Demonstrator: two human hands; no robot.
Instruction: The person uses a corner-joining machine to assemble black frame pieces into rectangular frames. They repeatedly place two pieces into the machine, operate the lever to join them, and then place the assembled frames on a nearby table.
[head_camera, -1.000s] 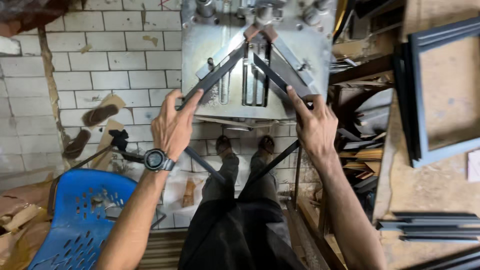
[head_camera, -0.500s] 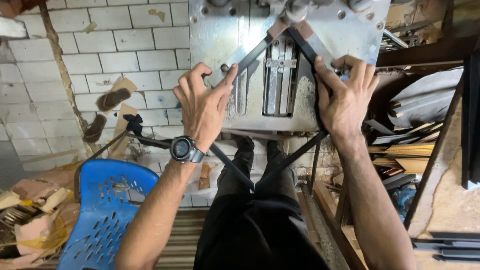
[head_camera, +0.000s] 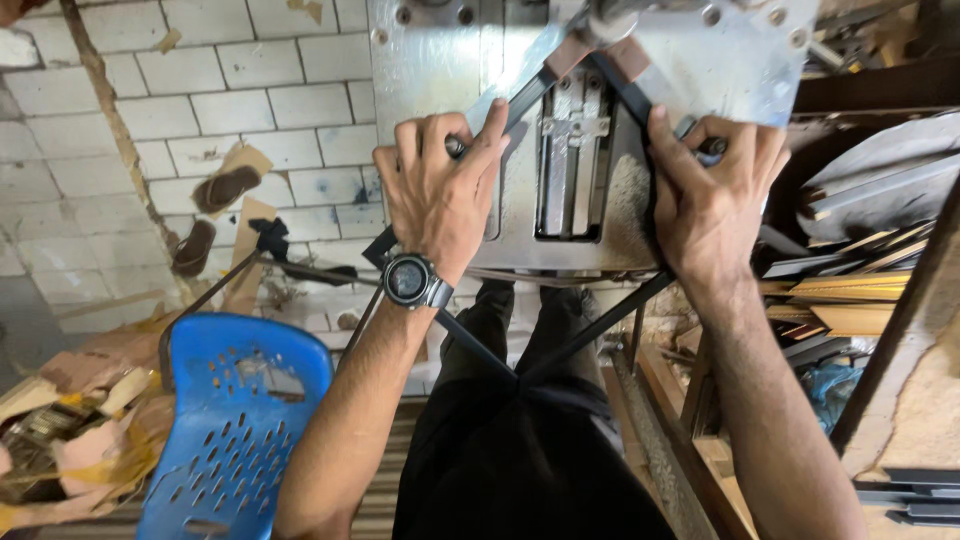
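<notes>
Your left hand (head_camera: 438, 195) sits center-left of the frame, fingers clamped down over the left frame strip (head_camera: 520, 95), a dark moulding whose long axis runs diagonally from lower left up toward the top center of the frame. Your right hand (head_camera: 712, 200) mirrors it at center-right, fingers curled and gripping the right frame strip (head_camera: 625, 90), which slants from lower right up toward that same spot, so the two meet in a V with its point at the top, right under the clamp head (head_camera: 600, 25). Both strips lie flat on the grey metal machine table (head_camera: 430, 70). The strips' lower ends cross down by your dark trousers (head_camera: 520, 440). Black wristwatch (head_camera: 408, 280) on your left wrist, blue plastic chair (head_camera: 235, 420) in the lower left, sandals (head_camera: 228, 188) on the white tile floor (head_camera: 150, 100) at left.
</notes>
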